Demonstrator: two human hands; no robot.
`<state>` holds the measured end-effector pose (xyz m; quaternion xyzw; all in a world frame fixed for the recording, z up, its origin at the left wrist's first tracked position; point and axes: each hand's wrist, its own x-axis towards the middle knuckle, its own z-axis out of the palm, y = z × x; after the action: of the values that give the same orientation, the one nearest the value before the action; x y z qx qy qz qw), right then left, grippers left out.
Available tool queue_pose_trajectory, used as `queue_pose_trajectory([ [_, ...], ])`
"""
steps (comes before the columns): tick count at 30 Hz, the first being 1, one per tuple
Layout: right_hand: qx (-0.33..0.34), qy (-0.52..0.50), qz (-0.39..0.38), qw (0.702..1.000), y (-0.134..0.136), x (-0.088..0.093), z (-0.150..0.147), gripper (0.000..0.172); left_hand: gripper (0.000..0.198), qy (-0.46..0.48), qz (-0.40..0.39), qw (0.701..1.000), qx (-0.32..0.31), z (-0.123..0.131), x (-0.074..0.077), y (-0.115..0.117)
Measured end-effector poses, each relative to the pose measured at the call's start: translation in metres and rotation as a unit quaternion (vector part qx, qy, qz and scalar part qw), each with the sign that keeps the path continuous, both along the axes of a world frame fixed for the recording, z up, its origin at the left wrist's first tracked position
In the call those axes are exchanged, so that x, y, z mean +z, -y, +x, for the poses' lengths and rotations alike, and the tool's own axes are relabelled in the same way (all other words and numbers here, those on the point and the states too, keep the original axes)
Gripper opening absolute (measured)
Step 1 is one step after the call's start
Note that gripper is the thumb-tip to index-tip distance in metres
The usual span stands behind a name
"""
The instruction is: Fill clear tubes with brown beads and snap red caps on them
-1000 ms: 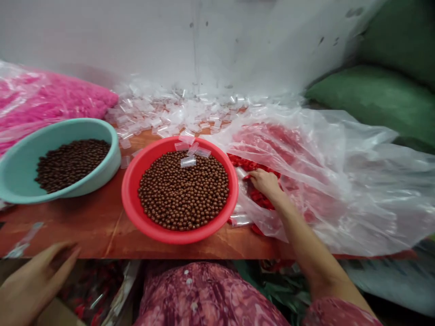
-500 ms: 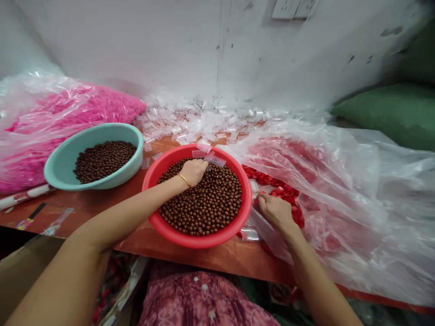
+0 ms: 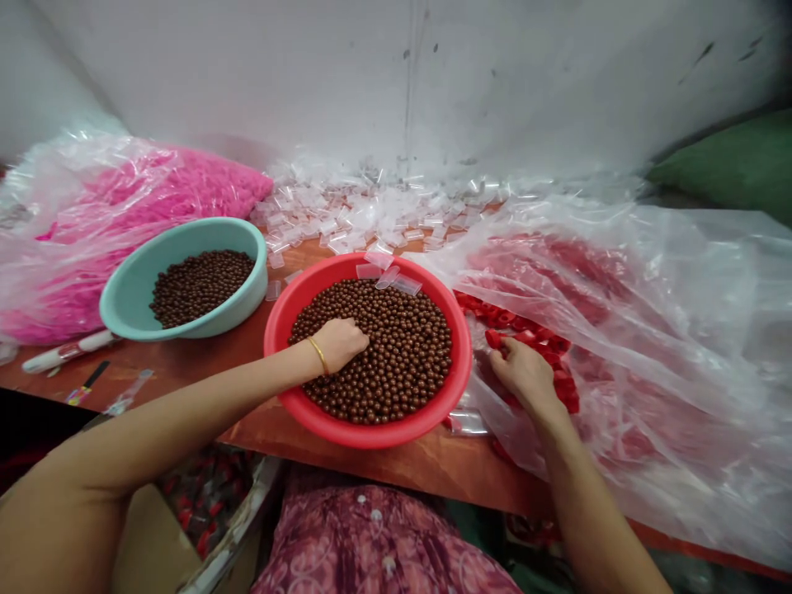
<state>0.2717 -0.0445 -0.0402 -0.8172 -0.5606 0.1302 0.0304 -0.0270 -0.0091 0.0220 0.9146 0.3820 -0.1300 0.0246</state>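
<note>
A red basin (image 3: 290, 305) full of small brown balls (image 3: 402, 346) sits at the table's front edge. My left hand (image 3: 339, 342), with a gold bangle at the wrist, rests on the balls near the basin's left side, fingers curled down into them. My right hand (image 3: 525, 373) lies just right of the basin, in the mouth of a big clear plastic bag (image 3: 619, 313), its fingers curled on small red pieces (image 3: 532, 337). What either hand holds is hidden. A few small clear bags (image 3: 389, 276) lie at the basin's far rim.
A teal basin (image 3: 129, 297) of darker brown balls stands to the left. Behind it lies a bag of pink pieces (image 3: 124, 214). Several small clear bags (image 3: 359, 219) are heaped along the wall. A green sack (image 3: 730, 165) is at far right. A box with red items (image 3: 198, 511) sits below the table.
My left hand came up from below the table, reached to the basin's far rim, then drew back onto the balls at the left. My right hand shifted slightly right among the red pieces.
</note>
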Motion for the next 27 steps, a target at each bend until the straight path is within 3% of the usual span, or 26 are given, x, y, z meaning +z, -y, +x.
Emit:
queue_pose_trajectory([
  [3,-0.055,-0.141,0.088,0.985,0.005,0.005,0.007,0.028,0.015,0.078,-0.038,0.995,0.054,0.005,-0.014,-0.008],
  [6,-0.118,-0.317,0.163,0.927,0.010,0.012,0.010,0.020,0.014,0.229,-0.149,0.953,0.131,0.005,-0.020,-0.016],
  [8,-0.124,-0.410,0.205,0.880,0.014,0.017,0.007,0.012,0.014,0.356,-0.254,0.882,0.177,0.002,-0.021,-0.019],
  [10,-0.115,-0.475,0.223,0.844,0.017,0.022,-0.001,0.011,0.018,0.466,-0.351,0.782,0.219,-0.003,-0.017,-0.018],
  [13,-0.092,-0.509,0.224,0.826,0.020,0.034,-0.021,0.016,0.028,0.557,-0.442,0.648,0.273,-0.009,-0.007,-0.011],
  [16,-0.023,-0.506,0.251,0.825,0.019,0.047,-0.045,0.020,0.032,0.597,-0.470,0.580,0.293,-0.011,0.001,0.001],
  [18,0.042,-0.499,0.258,0.826,0.017,0.055,-0.061,0.024,0.033,0.618,-0.455,0.577,0.279,-0.009,0.002,0.008],
  [22,0.172,-0.462,0.242,0.835,0.010,0.065,-0.091,0.032,0.029,0.623,-0.379,0.643,0.235,-0.003,-0.003,0.013],
  [27,0.229,-0.456,0.245,0.824,0.001,0.065,-0.119,0.036,0.024,0.606,-0.350,0.686,0.199,-0.004,-0.002,0.016],
])
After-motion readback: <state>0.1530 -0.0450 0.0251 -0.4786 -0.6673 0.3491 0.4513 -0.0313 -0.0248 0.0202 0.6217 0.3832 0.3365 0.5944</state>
